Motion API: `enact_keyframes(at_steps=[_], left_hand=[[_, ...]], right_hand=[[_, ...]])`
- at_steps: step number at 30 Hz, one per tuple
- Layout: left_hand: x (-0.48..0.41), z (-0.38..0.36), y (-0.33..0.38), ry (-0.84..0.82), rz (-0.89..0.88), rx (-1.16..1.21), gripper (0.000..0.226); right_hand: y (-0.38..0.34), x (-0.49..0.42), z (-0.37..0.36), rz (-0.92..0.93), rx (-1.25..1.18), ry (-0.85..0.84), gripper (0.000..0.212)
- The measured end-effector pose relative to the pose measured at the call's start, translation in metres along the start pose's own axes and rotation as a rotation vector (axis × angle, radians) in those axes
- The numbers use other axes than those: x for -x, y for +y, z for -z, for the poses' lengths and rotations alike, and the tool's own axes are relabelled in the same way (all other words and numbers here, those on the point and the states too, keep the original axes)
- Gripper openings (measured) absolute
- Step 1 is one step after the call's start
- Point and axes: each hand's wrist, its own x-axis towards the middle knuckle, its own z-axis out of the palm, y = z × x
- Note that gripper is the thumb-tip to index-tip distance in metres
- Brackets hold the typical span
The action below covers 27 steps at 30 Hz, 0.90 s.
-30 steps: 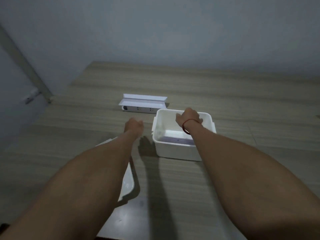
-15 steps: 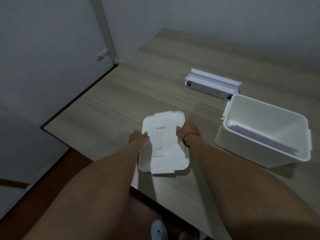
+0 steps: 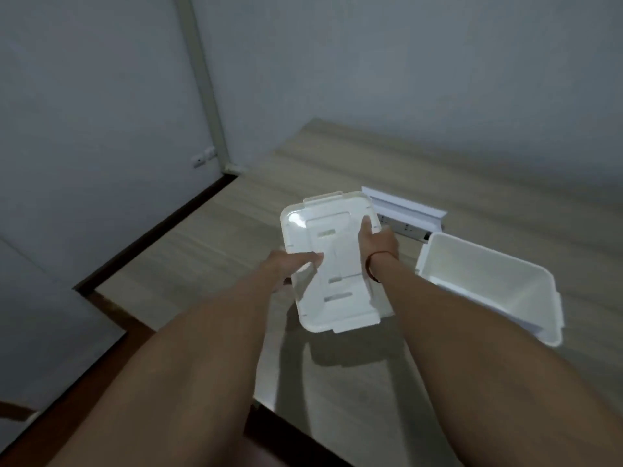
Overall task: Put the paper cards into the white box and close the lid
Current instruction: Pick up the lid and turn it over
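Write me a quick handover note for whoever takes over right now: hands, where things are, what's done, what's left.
Left hand: holds the lid's left edge, thumb on top.
Right hand: holds the lid's right edge.
White lid: lifted clear of the wooden table, tilted, left of the box.
White box: open on the table, to the right; the pale sheet showing at its lower right edge looks like the cards, though it is hard to tell.
Done: lid picked up.
Left: carry the lid right, set it over the box, press it shut.

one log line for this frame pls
left hand + right hand: gripping white plastic lid | lifted | open white plastic box: uncovered, right
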Motion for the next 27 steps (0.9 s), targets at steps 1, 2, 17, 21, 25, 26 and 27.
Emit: enact_keyframes(at_steps=[1,2,17,21,25,26,27], left_hand=[[0.009,0.0,0.024,-0.004,-0.079,0.011,0.07],[0.016,-0.002,0.043,0.003,-0.156,0.02,0.069],[0.081,-0.111,0.142,0.009,-0.863,-0.947,0.029],[0.1,-0.121,0.149,-0.34,-0.437,-0.677,0.044],[0.102,-0.13,0.161,-0.309,-0.306,-0.42,0.018],[0.099,-0.13,0.162,-0.203,-0.388,-0.378,0.021],[0.097,-0.131,0.163,-0.049,-0.478,-0.369,0.027]], right_hand=[[-0.02,0.0,0.013,0.007,-0.073,0.028,0.061],[-0.036,-0.001,0.022,0.005,-0.142,0.048,0.062],[-0.098,0.006,0.185,-0.093,-0.602,-0.112,0.008],[-0.063,-0.003,0.196,-0.12,-0.612,0.152,0.03],[-0.039,-0.005,0.21,-0.147,-0.628,0.196,0.048],[-0.036,-0.006,0.213,-0.152,-0.647,0.185,0.05],[-0.033,-0.007,0.217,-0.151,-0.671,0.176,0.051]])
